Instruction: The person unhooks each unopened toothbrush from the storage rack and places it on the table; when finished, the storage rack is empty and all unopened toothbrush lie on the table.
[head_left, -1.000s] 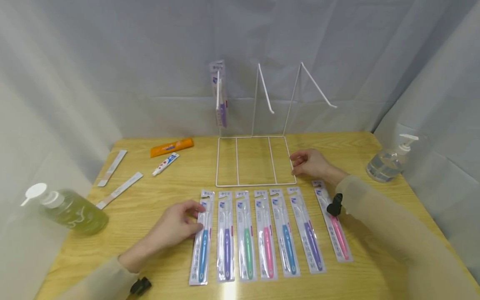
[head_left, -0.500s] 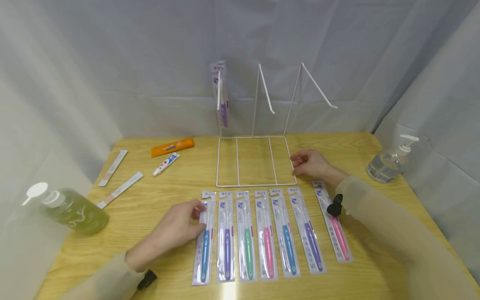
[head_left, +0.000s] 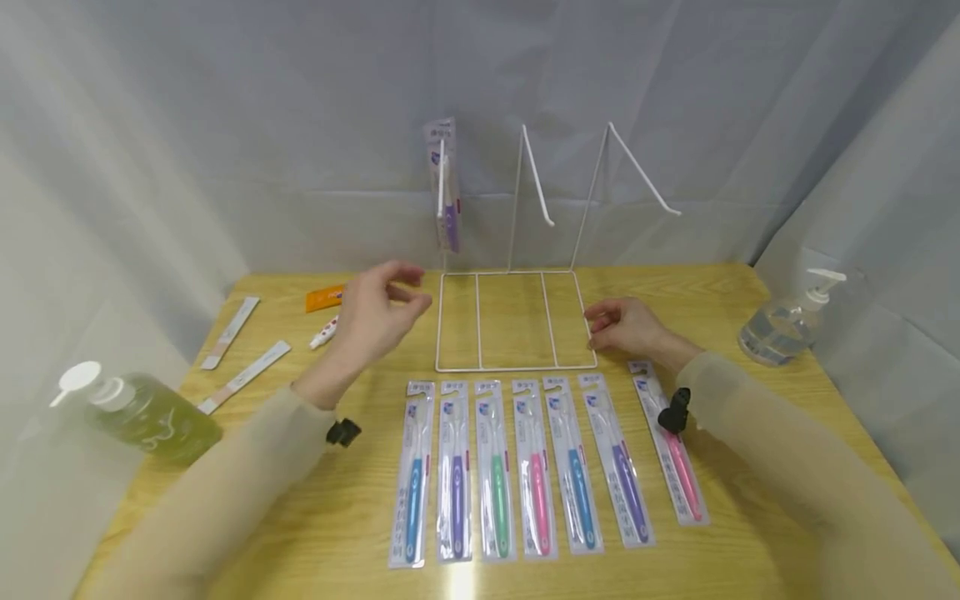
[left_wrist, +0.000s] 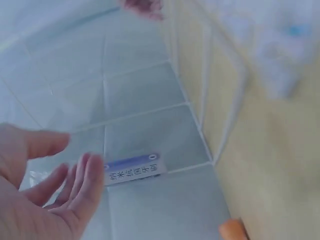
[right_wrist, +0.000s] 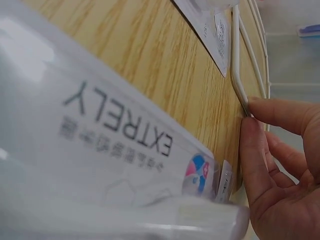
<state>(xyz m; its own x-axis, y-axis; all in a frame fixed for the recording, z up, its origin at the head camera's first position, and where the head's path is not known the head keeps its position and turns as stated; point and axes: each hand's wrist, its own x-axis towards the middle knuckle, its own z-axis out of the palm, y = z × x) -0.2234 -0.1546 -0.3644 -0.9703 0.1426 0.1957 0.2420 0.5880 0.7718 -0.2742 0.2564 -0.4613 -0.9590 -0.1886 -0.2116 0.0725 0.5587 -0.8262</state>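
A white wire rack [head_left: 517,368] with three sloping prongs stands at the back of the table. On its left prong hangs a packaged purple toothbrush [head_left: 451,227], which also shows in the left wrist view. My left hand [head_left: 373,310] is raised just left of the rack base, fingers loosely bent and holding nothing. At the base's right side, my right hand [head_left: 632,325] pinches the wire between thumb and fingers. In front of the rack lies a row of packaged toothbrushes: a blue one [head_left: 414,508] at the left end, a pink one [head_left: 681,475] at the right end beneath my right wrist.
Behind my left hand lie an orange tube [head_left: 324,298] and a small white toothpaste tube [head_left: 324,333], both partly covered. Two slim sachets [head_left: 246,375] lie at the left. A green pump bottle [head_left: 161,421] leans there, and a clear pump bottle [head_left: 780,327] stands at the right.
My left hand has left the leftmost blue toothbrush and moved up and away toward the rack's left side. That toothbrush stays in the row. The right hand keeps its place on the rack.
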